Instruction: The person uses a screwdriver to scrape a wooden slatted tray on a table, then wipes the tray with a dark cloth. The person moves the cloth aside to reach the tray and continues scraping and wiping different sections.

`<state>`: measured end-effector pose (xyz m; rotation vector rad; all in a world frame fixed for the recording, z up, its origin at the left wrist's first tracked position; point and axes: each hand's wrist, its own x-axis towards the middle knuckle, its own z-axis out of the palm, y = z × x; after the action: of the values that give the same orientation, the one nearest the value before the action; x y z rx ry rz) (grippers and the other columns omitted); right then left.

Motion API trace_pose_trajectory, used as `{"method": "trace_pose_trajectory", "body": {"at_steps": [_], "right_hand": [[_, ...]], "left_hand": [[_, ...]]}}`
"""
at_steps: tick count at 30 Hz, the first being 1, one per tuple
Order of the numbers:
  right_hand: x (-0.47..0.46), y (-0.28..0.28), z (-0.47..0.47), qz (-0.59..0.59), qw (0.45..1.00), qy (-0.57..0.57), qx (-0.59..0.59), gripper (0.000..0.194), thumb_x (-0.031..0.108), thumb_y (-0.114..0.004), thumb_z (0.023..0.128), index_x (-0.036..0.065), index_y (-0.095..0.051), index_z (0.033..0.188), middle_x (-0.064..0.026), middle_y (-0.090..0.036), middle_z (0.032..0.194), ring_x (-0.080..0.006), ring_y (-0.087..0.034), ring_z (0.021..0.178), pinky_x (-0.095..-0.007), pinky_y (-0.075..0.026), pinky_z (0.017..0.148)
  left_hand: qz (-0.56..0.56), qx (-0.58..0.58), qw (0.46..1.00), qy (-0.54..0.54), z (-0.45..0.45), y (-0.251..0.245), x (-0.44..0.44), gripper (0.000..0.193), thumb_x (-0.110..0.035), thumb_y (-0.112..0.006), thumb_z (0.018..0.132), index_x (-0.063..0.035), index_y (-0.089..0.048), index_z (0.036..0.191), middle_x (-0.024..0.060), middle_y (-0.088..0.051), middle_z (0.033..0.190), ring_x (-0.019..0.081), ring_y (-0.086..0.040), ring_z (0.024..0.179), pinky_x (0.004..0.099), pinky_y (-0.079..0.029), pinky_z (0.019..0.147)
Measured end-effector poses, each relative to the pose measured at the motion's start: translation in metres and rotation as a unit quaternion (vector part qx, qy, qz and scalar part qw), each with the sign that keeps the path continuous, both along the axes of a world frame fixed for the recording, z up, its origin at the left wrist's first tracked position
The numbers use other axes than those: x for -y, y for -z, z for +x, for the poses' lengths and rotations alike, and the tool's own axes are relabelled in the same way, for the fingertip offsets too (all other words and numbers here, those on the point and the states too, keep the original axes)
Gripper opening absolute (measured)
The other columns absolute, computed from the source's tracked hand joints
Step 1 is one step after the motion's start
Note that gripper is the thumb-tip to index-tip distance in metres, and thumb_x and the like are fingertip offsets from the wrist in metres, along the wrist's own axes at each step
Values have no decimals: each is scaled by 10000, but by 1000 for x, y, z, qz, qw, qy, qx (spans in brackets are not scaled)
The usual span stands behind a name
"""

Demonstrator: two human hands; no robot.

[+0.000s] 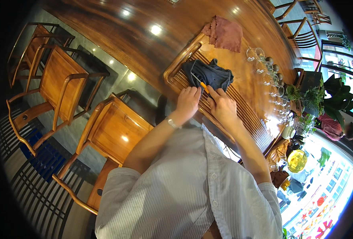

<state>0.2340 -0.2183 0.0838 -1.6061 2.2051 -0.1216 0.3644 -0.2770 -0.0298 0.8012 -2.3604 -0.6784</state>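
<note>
A slim tool with an orange handle and a thin metal shaft is gripped in my right hand. Its shaft points up and left over a crumpled dark cloth. The lower left edge of this cloth lies at the fingers of my left hand, which appear to pinch it. Under the cloth is the slatted part of a wooden tea tray. Whether the tool's tip touches the cloth is hard to tell.
A reddish-brown cloth lies over the tray's far corner. Several small glass cups line the tray's right side, with potted plants beyond. Wooden armchairs stand to my left along the long wooden table.
</note>
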Motion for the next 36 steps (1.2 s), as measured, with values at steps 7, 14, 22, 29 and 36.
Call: {"method": "trace_pose_trajectory", "body": {"at_steps": [7,14,22,29,36], "right_hand": [[-6,1,3,-19,1000,1,-1,384,192,-600,884,113,-593,1260,-112,-592,932,-329,-638,757,-416,-518,648],[-32,9,0,-26,998,60,1,412,179,-621,879,102,-586,1282,-135,-598,956,-339,-626,788,-422,-503,665],[-17,-8,-10,-7,1000,24,-6,389,178,-625,879,118,-603,1263,-107,-615,973,-335,-636,833,-428,-509,697],[-14,-3,-2,7,999,28,27,375,176,-616,878,101,-614,1245,-103,-616,987,-325,-642,817,-420,-514,704],[2,2,-5,5,1000,14,-12,405,203,-605,891,134,-577,1290,-116,-601,965,-350,-636,819,-453,-507,709]], "left_hand": [[-5,5,1000,16,-4,7,-12,366,-37,-589,734,29,-589,1094,107,-520,842,285,-530,811,395,-426,722],[-13,23,998,61,-4,5,-7,394,-20,-594,717,43,-592,1106,113,-542,890,285,-538,848,382,-443,761],[-9,-2,999,49,-2,6,-14,367,-15,-588,750,35,-593,1114,101,-539,867,274,-537,813,370,-433,734],[8,-10,998,56,1,6,-17,348,-18,-579,762,14,-594,1108,91,-522,830,269,-534,779,366,-417,710],[2,8,999,36,2,3,0,324,-32,-581,764,16,-600,1084,97,-520,822,272,-531,770,372,-420,718]]}}
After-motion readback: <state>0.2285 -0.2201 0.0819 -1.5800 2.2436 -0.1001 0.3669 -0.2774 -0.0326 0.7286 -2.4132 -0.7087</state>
